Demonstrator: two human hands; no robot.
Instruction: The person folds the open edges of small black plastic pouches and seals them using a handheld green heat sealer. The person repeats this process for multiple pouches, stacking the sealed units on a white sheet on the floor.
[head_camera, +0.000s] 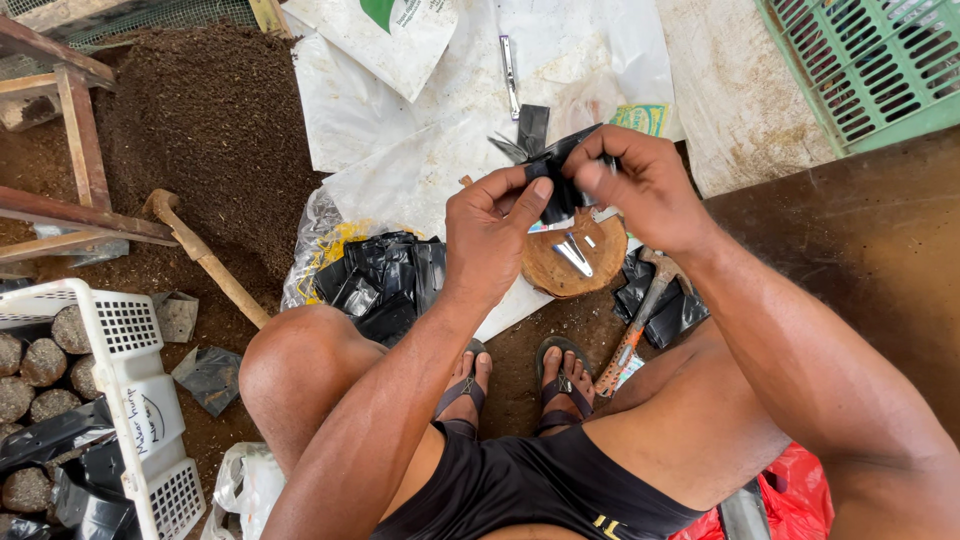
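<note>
My left hand (492, 222) and my right hand (640, 185) both pinch a small black plastic bag (556, 170), held up between them above a round wooden block (565, 265). A small metal tool (574, 253) lies on that block. A heap of more black plastic bags (385, 280) sits in a clear wrapper just left of my left hand. A hammer with a reddish handle (637, 325) rests on other black bags by my right foot.
A mound of dark soil (210, 120) fills the upper left, with a wooden-handled tool (205, 258) at its edge. White sacks (440, 100) are spread ahead. A white crate (130, 400) of filled bags stands at left, a green crate (870, 65) at top right.
</note>
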